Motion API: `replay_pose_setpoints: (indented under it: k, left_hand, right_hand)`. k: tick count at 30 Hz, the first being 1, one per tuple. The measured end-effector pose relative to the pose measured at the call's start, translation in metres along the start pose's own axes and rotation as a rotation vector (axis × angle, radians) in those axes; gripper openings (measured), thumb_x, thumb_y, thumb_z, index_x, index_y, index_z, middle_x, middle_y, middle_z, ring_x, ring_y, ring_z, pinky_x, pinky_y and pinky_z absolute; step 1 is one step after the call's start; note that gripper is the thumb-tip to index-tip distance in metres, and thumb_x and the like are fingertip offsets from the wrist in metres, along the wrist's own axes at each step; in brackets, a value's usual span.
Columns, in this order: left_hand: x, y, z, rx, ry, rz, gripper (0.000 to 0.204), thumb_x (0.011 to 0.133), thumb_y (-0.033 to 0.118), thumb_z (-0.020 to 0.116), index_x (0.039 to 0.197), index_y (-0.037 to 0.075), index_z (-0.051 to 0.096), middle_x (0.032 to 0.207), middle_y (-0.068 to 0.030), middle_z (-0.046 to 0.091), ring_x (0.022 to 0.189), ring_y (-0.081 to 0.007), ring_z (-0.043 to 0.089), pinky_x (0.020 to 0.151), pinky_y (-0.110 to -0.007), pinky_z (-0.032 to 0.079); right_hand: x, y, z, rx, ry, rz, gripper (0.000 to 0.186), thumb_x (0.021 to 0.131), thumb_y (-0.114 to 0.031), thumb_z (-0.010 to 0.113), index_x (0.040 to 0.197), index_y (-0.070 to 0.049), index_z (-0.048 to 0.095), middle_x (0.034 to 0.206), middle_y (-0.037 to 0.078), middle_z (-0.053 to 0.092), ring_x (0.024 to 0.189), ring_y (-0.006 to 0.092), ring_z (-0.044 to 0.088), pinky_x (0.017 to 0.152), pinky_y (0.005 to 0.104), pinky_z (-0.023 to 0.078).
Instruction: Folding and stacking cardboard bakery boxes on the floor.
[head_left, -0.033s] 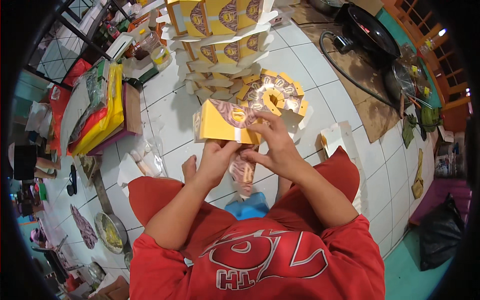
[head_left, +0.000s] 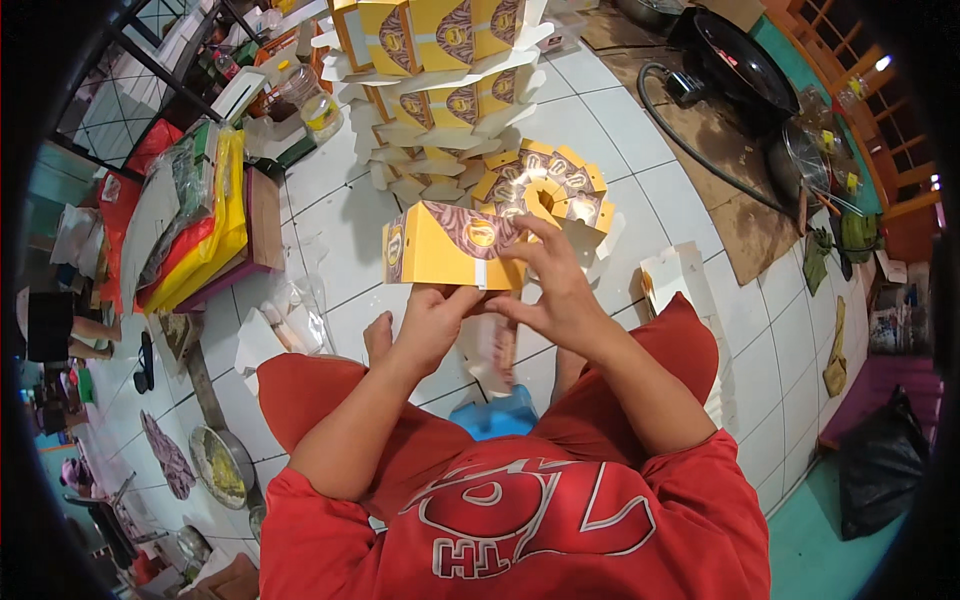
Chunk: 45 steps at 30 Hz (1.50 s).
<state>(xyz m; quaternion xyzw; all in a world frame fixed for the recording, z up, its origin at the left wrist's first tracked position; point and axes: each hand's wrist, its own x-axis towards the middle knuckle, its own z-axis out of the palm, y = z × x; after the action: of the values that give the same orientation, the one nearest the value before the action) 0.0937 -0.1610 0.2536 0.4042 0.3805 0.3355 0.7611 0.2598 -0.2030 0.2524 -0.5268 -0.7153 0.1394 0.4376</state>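
Observation:
In front of me I hold a yellow cardboard box [head_left: 440,262] with a brown wavy pattern and a round emblem. My left hand [head_left: 432,328] grips its lower edge from beneath, thumb and fingers closed on the card. At the right end, my right hand [head_left: 556,285] has its fingers on the top panel and its thumb lower down, near the underside. A patterned flap [head_left: 500,350] hangs below the box between my hands, smeared by motion. The left end of the box shows a patterned panel. The inside of the box is hidden.
Beyond the box, folded yellow boxes [head_left: 455,105] rise in a tall stack, beside a ring of boxes [head_left: 570,175] on the tiled floor. A black wok [head_left: 735,70] and hose lie far right. Bags and a metal basin [head_left: 220,465] are at left; a blue object [head_left: 495,415] lies between my legs.
The box's left end has turned more toward me and its panel now sits flatter. The hanging flap has swung and looks narrower and blurred. Both hands have barely moved.

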Motion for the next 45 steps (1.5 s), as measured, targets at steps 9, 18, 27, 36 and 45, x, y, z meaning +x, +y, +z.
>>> replay_pose_setpoints:
  k: [9, 18, 27, 36, 45]
  left_hand:
    - [-0.004, 0.034, -0.01, 0.398, -0.141, 0.215, 0.037, 0.083, 0.001, 0.044, 0.121, 0.001, 0.043, 0.112, -0.0122, 0.053, 0.1, -0.0179, 0.051, 0.085, -0.03, 0.042]
    - [-0.024, 0.035, 0.0, 1.837, -0.152, 0.795, 0.053, 0.063, -0.003, 0.054, 0.114, 0.011, 0.05, 0.131, -0.0037, 0.036, 0.119, -0.0309, 0.031, 0.097, -0.043, 0.025]
    - [-0.016, 0.045, -0.014, 0.528, -0.053, 0.237, 0.089, 0.072, 0.016, 0.065, 0.138, 0.016, 0.004, 0.135, -0.0153, 0.025, 0.12, -0.0286, 0.033, 0.094, -0.038, 0.033]
    - [-0.015, 0.027, -0.036, 0.529, -0.217, -0.052, 0.082, 0.065, 0.001, 0.07, 0.131, 0.014, 0.022, 0.125, -0.0106, 0.035, 0.11, -0.0252, 0.042, 0.088, -0.036, 0.041]
    - [-0.007, -0.027, -0.041, 0.533, -0.308, -0.34, 0.08, 0.06, 0.007, 0.076, 0.124, 0.016, 0.03, 0.122, -0.0085, 0.039, 0.108, -0.0228, 0.044, 0.084, -0.034, 0.045]
  right_hand:
    - [0.006, 0.039, -0.022, 0.489, 0.097, 0.661, 0.036, 0.071, -0.022, 0.068, 0.093, -0.003, 0.047, 0.084, 0.003, 0.053, 0.076, 0.0111, 0.05, 0.065, 0.0225, 0.042]
    - [0.006, 0.052, -0.045, 0.665, 0.016, 0.803, 0.026, 0.079, -0.023, 0.061, 0.091, -0.003, 0.049, 0.076, 0.002, 0.054, 0.066, 0.0072, 0.05, 0.055, 0.0201, 0.04]
    - [0.004, 0.04, -0.049, 0.883, 0.116, 0.741, 0.047, 0.072, -0.021, 0.069, 0.108, -0.003, 0.045, 0.091, 0.007, 0.054, 0.079, 0.0118, 0.052, 0.069, 0.0242, 0.043]
    - [-0.044, 0.056, -0.006, 0.804, -0.369, 0.7, 0.062, 0.074, -0.034, 0.067, 0.12, -0.004, 0.038, 0.107, 0.012, 0.049, 0.092, 0.0179, 0.05, 0.069, 0.0252, 0.045]
    - [-0.072, 0.061, -0.028, 0.782, -0.535, 0.813, 0.08, 0.071, -0.035, 0.069, 0.134, -0.014, 0.025, 0.116, 0.016, 0.047, 0.094, 0.0229, 0.053, 0.067, 0.0297, 0.049]
